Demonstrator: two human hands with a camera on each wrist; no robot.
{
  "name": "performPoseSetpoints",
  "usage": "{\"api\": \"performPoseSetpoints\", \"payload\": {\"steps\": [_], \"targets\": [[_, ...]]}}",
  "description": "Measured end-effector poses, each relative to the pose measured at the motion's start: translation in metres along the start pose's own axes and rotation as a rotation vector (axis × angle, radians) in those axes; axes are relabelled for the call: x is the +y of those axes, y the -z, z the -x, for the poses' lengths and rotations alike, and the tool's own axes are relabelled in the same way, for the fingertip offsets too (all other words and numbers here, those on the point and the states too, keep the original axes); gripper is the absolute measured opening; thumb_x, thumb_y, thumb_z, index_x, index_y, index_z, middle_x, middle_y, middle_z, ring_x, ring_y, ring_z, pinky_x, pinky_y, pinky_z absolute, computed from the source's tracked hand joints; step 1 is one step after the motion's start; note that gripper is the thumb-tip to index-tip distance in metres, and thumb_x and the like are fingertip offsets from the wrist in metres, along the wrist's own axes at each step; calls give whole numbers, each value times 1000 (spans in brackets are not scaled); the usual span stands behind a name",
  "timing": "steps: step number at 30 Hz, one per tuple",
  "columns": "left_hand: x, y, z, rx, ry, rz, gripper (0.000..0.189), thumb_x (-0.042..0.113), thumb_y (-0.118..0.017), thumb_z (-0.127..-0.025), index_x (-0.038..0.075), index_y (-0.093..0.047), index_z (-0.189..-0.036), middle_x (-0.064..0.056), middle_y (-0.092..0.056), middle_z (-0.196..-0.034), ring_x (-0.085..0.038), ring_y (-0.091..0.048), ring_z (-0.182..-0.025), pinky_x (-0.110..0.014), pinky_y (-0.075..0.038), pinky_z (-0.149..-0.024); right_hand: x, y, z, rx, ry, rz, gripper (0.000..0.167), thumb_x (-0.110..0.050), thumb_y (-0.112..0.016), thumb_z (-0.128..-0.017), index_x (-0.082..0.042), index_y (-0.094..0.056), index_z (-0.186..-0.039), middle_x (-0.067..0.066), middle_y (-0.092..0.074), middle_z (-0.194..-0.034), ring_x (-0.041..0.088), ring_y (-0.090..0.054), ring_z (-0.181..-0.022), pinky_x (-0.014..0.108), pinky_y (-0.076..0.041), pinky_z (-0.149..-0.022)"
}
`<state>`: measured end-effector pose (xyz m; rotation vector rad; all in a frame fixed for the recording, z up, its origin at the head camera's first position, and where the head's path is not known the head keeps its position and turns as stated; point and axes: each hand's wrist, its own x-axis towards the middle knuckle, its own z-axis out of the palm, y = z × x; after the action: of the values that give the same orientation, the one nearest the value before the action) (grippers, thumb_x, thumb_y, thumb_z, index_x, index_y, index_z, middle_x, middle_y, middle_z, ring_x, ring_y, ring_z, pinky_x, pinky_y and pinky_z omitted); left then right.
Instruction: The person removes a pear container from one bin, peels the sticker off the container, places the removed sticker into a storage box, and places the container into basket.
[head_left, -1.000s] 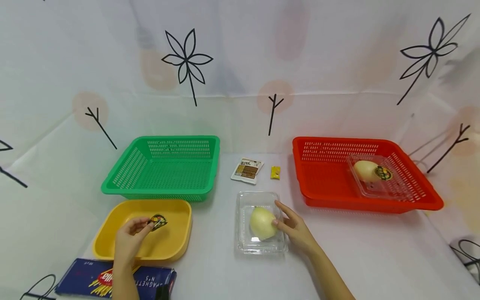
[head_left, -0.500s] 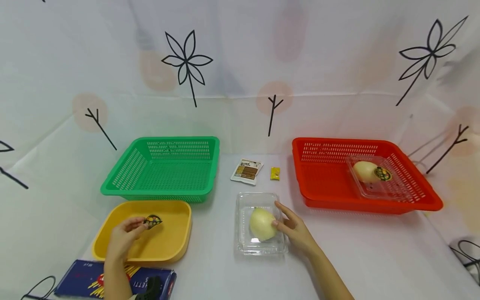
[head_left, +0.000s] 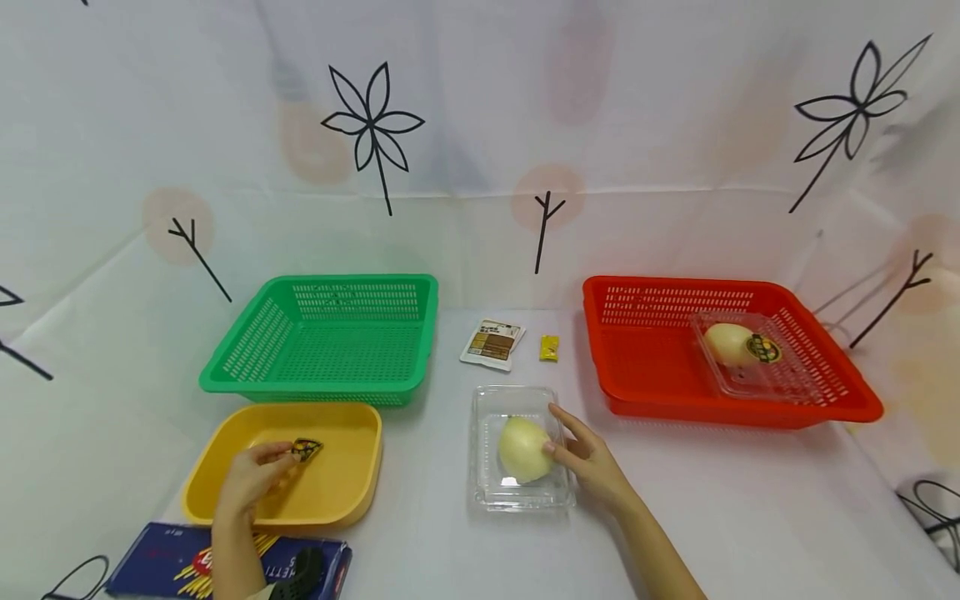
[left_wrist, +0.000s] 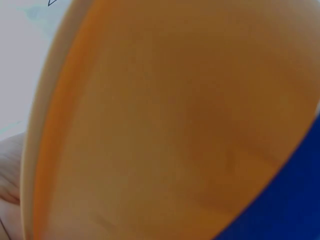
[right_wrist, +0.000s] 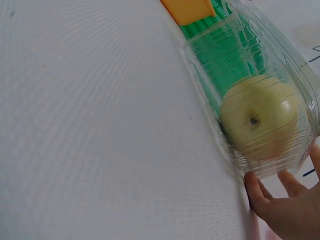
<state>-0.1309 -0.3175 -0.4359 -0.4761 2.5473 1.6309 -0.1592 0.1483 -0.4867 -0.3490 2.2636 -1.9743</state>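
Note:
Over the yellow basin [head_left: 352, 467] my left hand [head_left: 251, 479] pinches a small dark round sticker [head_left: 306, 450] between thumb and fingertips. In the left wrist view only a bit of the hand shows behind the basin's wall [left_wrist: 125, 125]. My right hand [head_left: 592, 458] holds the right side of a clear plastic box [head_left: 487, 487], its thumb over the lid and its index finger along the edge. Inside the box lies a pale yellow-green fruit [head_left: 523, 450]. The right wrist view shows this fruit [right_wrist: 260, 115] through the ribbed plastic, with fingers [right_wrist: 257, 197] at the box's end.
A green basket [head_left: 360, 350] stands behind the basin. On the right, a red basket [head_left: 645, 367] bears another boxed fruit [head_left: 727, 343] with a sticker. White-and-brown packets [head_left: 491, 343] and a yellow sachet [head_left: 549, 347] lie at the back; a blue spaghetti box [head_left: 165, 558] lies in front.
My left hand has shifted slightly left and down over the basin with the sticker, which now shows turned at an angle. The right hand and clear box have stayed in place.

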Motion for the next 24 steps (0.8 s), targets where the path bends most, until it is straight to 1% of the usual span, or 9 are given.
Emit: {"api": "performPoseSetpoints", "payload": {"steps": [5, 11, 14, 17, 21, 24], "targets": [[-1, 0, 0, -3, 9, -57, 46, 10, -61, -89, -21, -48, -121, 1, -62, -84, -11, -55, -67, -26, -47, -57, 0, 0, 0, 6, -7, 9, 60, -13, -62, -89, -10, -37, -144, 16, -28, -151, 50, -39, -125, 58, -34, -100], [1, -1, 2, -9, 15, -52, 46, 10, -60, -90, -21, -47, -122, 1, -63, -83, -11, -55, -68, -26, -47, -57, -1, -1, 0, 14, -6, 15, 60, -13, -62, -89, -10, -38, -144, 16, -30, -151, 50, -39, -126, 58, -34, -100], [2, -1, 3, 5, 21, -65, 46, 12, -58, -91, -21, -46, -122, 1, -61, -84, -11, -54, -68, -26, -47, -57, -1, -1, 0, 11, 4, 16, 60, -12, -62, -89, -8, -38, -144, 17, -30, -150, 50, -40, -125, 58, -33, -100], [2, -2, 2, 20, 25, -92, 48, 15, -57, -93, -20, -45, -123, -4, -60, -85, -11, -53, -68, -25, -46, -57, -1, -2, 0, 10, 6, 14, 60, -12, -62, -89, -8, -38, -143, 17, -30, -150, 51, -40, -125, 58, -34, -100], [2, -2, 1, 38, 34, -128, 51, 19, -55, -95, -19, -43, -126, -15, -58, -91, -10, -44, -58, -23, -41, -52, -1, -2, 1, 5, -2, 8, 60, -12, -61, -89, -9, -37, -144, 17, -29, -151, 51, -37, -126, 59, -33, -100], [2, -2, 0, 41, 44, -119, 55, 22, -55, -95, -19, -40, -129, -19, -57, -92, -8, -37, -49, -22, -36, -47, -1, -2, 1, 3, 0, 3, 60, -12, -61, -89, -9, -37, -144, 17, -28, -151, 51, -36, -127, 60, -32, -100]]}}
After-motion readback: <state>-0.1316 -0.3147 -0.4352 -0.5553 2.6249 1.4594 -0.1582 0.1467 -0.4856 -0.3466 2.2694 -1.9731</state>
